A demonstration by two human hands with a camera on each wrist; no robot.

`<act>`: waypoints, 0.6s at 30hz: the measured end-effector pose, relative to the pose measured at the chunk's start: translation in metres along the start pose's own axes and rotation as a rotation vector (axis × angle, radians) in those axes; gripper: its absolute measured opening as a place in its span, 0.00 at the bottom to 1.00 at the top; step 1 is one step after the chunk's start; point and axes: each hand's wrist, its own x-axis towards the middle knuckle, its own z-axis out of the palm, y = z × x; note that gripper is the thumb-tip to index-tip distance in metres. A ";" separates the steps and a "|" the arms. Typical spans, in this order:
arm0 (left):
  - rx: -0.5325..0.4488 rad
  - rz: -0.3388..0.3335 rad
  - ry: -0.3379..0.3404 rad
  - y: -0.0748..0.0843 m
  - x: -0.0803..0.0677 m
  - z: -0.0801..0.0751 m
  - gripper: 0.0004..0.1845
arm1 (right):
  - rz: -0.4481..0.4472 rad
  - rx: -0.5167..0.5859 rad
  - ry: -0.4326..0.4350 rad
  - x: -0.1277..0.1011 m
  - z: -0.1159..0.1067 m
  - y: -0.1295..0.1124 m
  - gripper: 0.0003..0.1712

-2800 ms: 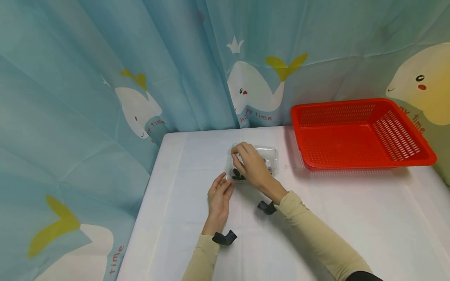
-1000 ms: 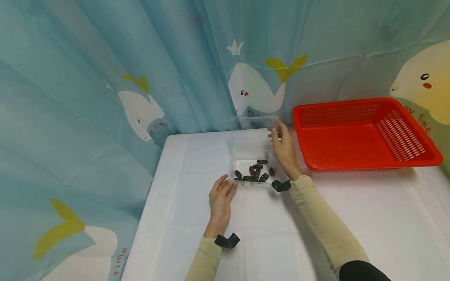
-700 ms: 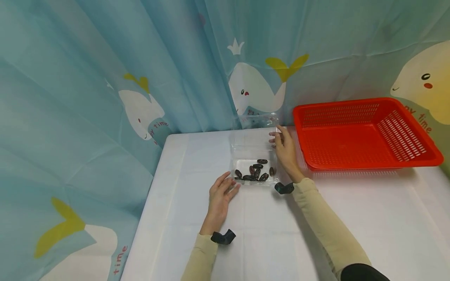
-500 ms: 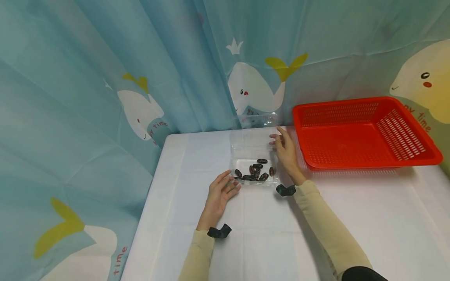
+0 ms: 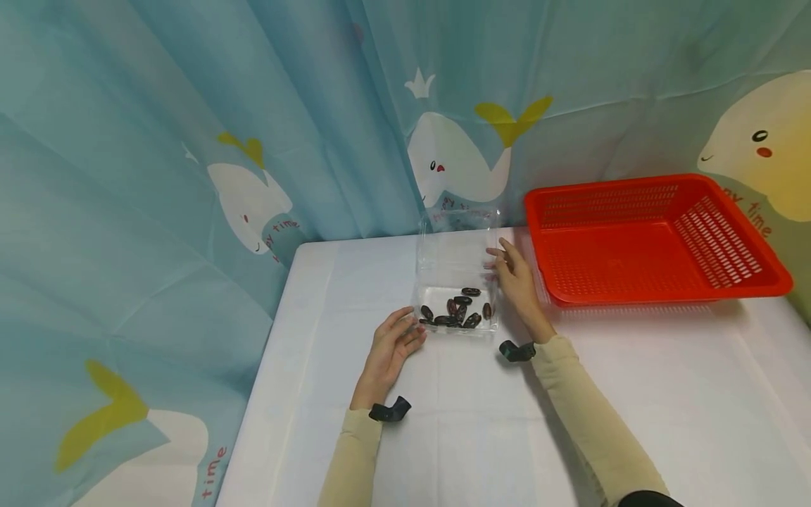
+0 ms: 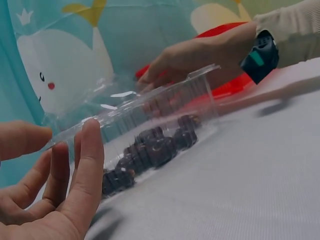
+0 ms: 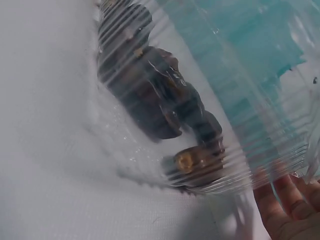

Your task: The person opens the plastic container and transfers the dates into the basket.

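A clear plastic hinged container (image 5: 458, 332) stands on the table, with several dark, glossy dates (image 5: 461, 310) inside. Its transparent lid (image 5: 456, 243) is raised at the back. At the front left corner is my left hand (image 5: 385, 352); in the left wrist view its thumb and fingers (image 6: 87, 165) meet round the rim there. My right hand (image 5: 516, 278) is beside the lid's right edge, fingers extended and loosely bent. The right wrist view shows its fingers (image 7: 287, 197) right at the clear plastic, partly hidden behind it.
A red plastic basket (image 5: 665, 296) with perforated sides stands at the back right, close to my right hand. A blue curtain with whales (image 5: 459, 158) hangs behind the white-covered table (image 5: 475, 422). Each wrist wears a black camera mount (image 5: 389, 410).
First the right hand was over the lowered lid; the lid then swung up and back. Since then the right hand has drawn slightly toward me, and the left hand has shifted a little left.
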 end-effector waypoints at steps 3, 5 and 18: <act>0.001 -0.002 -0.001 0.000 -0.001 -0.001 0.24 | 0.004 -0.003 -0.010 -0.003 0.001 -0.005 0.29; 0.007 -0.003 -0.001 -0.001 -0.002 -0.001 0.24 | 0.005 0.002 -0.015 -0.005 0.000 -0.004 0.29; 0.048 -0.011 -0.029 -0.006 -0.010 -0.003 0.15 | 0.084 -0.010 -0.031 -0.010 -0.006 -0.002 0.26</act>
